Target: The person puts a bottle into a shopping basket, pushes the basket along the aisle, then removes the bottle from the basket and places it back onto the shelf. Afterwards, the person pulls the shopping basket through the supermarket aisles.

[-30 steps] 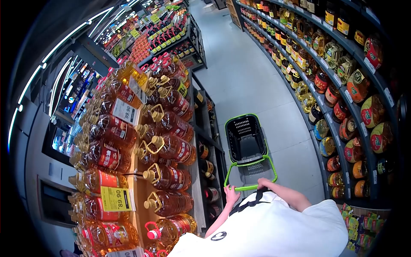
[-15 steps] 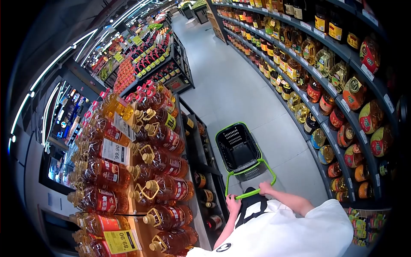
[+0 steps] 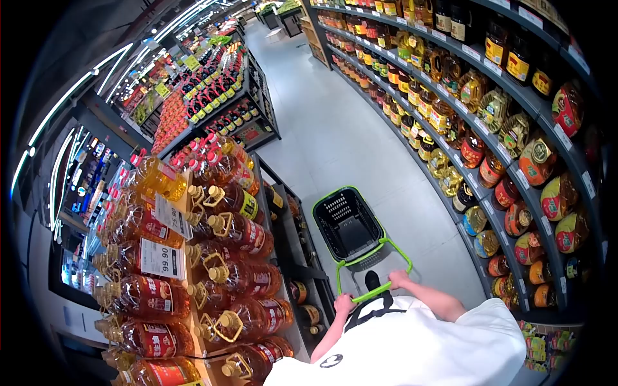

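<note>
A black shopping basket (image 3: 348,226) with a lime-green rim stands on the floor ahead of me, its inside bare. Its long green handle (image 3: 373,293) reaches back toward my body. My left hand (image 3: 344,303) is wrapped round the left end of the handle bar. Round the right part of the same bar, my right hand (image 3: 400,280) is closed. Below the bar a dark shoe (image 3: 372,279) shows, and the white shirt (image 3: 412,341) I wear fills the bottom of the view.
Large oil bottles (image 3: 254,276) are stacked on a display at my left, with price signs (image 3: 163,258). Curved shelves (image 3: 479,128) of bottles and jars line the right. The grey floor (image 3: 322,128) of the aisle runs ahead, past a stand of bottles (image 3: 238,122).
The oil display and the stand beyond have shifted slightly left and down in view as I move along the aisle. Both hands stay on the basket handle.
</note>
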The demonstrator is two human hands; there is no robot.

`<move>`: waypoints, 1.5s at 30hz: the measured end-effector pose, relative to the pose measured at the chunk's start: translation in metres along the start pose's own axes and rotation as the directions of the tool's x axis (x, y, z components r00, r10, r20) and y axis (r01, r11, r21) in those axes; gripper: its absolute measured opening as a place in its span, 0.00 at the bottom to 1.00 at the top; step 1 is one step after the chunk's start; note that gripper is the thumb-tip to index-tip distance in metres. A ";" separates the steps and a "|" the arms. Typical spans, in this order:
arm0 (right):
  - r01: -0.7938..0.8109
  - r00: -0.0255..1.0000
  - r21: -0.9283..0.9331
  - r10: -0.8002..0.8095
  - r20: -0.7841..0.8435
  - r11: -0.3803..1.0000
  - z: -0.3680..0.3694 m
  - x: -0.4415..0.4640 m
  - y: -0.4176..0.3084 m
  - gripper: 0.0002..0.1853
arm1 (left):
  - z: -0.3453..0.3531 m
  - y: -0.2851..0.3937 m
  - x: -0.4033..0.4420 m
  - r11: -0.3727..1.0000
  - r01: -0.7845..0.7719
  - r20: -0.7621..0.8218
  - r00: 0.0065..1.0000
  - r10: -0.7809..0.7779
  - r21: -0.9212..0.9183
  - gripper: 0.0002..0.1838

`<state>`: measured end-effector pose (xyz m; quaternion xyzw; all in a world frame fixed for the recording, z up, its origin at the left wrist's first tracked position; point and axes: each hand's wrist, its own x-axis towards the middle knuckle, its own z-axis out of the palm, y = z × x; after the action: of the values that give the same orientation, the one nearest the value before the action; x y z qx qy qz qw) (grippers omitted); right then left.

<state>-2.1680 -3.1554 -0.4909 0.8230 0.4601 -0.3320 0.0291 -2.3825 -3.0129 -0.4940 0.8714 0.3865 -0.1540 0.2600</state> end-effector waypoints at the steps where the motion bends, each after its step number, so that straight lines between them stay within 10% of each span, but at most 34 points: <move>1: 0.025 1.000 -0.007 -0.025 -0.012 1.000 -0.003 0.008 0.000 0.13 | -0.003 -0.005 0.011 1.000 0.006 0.046 0.999 -0.007 0.018 0.12; 7: -0.012 1.000 -0.247 0.013 0.004 0.969 -0.032 0.036 -0.001 0.11 | -0.017 -0.020 0.052 0.998 0.064 0.212 0.975 -0.060 -0.010 0.16; 19: -0.228 0.973 -0.092 0.223 -0.062 0.969 -0.054 0.099 0.011 0.15 | -0.042 -0.026 0.140 0.998 -0.026 0.396 0.918 0.004 0.051 0.22; 45: 0.134 0.961 0.205 -0.178 0.212 0.970 -0.252 0.321 0.145 0.14 | -0.100 0.064 0.362 0.985 0.168 0.363 0.921 -0.144 -0.035 0.19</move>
<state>-1.8097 -2.9127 -0.5161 0.7391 0.4839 -0.4680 -0.0223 -2.0908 -2.7770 -0.5606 0.7862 0.4055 -0.3178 0.3414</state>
